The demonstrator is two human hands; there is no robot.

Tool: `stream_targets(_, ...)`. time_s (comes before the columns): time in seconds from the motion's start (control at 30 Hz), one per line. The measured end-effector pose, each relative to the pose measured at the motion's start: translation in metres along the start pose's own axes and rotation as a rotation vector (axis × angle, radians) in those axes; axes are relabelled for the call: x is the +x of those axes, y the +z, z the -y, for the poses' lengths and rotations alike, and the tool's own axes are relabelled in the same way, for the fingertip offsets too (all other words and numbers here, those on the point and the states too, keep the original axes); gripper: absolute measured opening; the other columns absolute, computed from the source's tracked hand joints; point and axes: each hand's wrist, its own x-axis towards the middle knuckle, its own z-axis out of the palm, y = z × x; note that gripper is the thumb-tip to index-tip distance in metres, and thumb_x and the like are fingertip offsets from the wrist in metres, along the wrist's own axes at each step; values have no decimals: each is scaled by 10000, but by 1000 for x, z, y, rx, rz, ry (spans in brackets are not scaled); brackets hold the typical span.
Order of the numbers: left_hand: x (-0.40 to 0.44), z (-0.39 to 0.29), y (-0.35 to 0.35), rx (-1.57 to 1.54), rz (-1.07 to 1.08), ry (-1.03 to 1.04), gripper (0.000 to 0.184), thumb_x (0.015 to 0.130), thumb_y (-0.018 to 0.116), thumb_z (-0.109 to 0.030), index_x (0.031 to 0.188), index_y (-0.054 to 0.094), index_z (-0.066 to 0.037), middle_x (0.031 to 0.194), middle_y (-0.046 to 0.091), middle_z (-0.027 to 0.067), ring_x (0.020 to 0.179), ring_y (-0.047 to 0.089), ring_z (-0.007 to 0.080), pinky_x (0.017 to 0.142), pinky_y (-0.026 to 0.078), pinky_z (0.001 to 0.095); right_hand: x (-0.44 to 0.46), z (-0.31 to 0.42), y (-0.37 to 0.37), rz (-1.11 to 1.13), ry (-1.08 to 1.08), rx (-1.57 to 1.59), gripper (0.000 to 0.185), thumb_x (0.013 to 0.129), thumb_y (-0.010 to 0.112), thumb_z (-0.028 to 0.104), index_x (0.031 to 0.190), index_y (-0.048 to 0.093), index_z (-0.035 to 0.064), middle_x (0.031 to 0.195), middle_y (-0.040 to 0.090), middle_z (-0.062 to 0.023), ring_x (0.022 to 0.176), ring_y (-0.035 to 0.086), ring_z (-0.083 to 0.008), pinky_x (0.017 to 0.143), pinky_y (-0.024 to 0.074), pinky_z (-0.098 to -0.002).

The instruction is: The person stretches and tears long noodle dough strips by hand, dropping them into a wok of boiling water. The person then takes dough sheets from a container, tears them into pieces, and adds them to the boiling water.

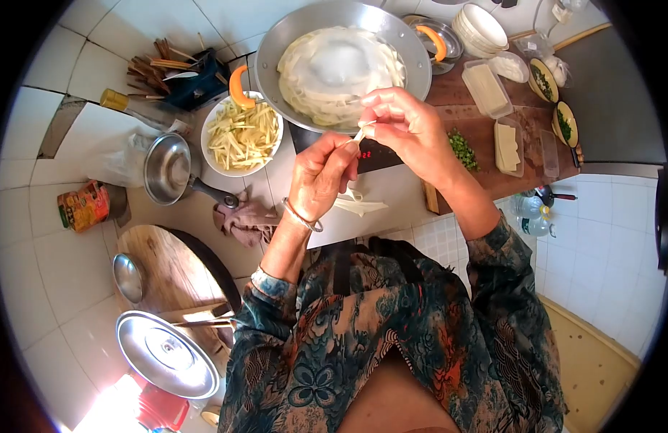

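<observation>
My left hand [319, 172] and my right hand [412, 131] meet just in front of the large wok [415, 66], fingertips pinched together. Between them is a small pale dough strip [360, 134], mostly covered by the fingers. Whitish pieces float in the steaming, cloudy liquid inside the wok. Below my hands, more white strips [361, 207] lie on the counter's front edge. Part of a cooktop with a red lit display [364, 154] shows beneath my fingers.
Left of the wok stands a bowl of cut yellowish sticks [241, 137], near a small saucepan [168, 167] and a cloth [246, 220]. A wooden board [449, 97] at right bears chopped greens [461, 150] and containers. A round chopping block [160, 263] is lower left.
</observation>
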Motion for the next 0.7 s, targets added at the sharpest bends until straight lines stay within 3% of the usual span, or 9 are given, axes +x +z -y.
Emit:
stream_targets(0.1, 1, 3, -1, -50, -21, -6, 172, 902, 515, -154, 834, 585, -12, 615, 559, 31, 466, 460, 60, 423, 358, 183, -1, 1, -2, -24, 114, 209, 262, 866, 572, 89, 1115, 536, 13, 978, 619, -65, 836, 595, -117, 701, 484, -244)
stream_targets(0.2, 1, 6, -4, -62, -29, 13, 159, 899, 520, -145, 848, 586, -9, 627, 564, 37, 475, 470, 62, 429, 372, 183, -10, -8, 2, -166, 192, 208, 298, 889, 568, 191, 1117, 552, -1, 1011, 620, -69, 871, 590, -114, 723, 480, -245)
stream_targets(0.27, 1, 6, -5, -53, -26, 29, 155, 900, 521, -138, 862, 588, -4, 637, 569, 42, 482, 478, 66, 434, 384, 183, -19, -15, 8, 11, 305, 124, 303, 905, 539, 276, 1016, 611, 4, 873, 620, -26, 845, 559, -88, 727, 458, -251)
stream_targets(0.33, 3, 7, -3, -94, -30, 40, 155, 904, 518, -132, 892, 592, 3, 640, 572, 44, 485, 483, 71, 436, 390, 184, -23, -23, 17, 87, 231, 104, 345, 909, 525, 324, 974, 623, 0, 798, 591, 2, 815, 536, -72, 723, 451, -256)
stream_targets(0.47, 4, 7, -4, -123, -6, 15, 167, 914, 504, -116, 949, 599, 17, 672, 589, 55, 515, 507, 87, 465, 415, 193, -18, -13, 37, -131, 191, 410, 166, 896, 552, 123, 943, 590, -32, 742, 572, -36, 665, 522, -74, 615, 459, -230)
stream_targets(0.57, 5, 11, -2, -157, 22, 20, 174, 915, 499, -107, 978, 600, 20, 718, 603, 73, 559, 530, 104, 520, 446, 211, -16, -20, 38, -177, 92, 386, 107, 873, 551, 18, 948, 576, -55, 714, 567, -51, 591, 512, -76, 529, 456, -225)
stream_targets(0.7, 5, 18, 2, -275, 15, -26, 188, 911, 521, -126, 1006, 599, 17, 742, 601, 52, 569, 527, 87, 545, 445, 210, -16, -24, 36, -251, 48, 338, 112, 871, 550, 13, 947, 578, -65, 685, 562, -45, 553, 509, -78, 475, 453, -231)
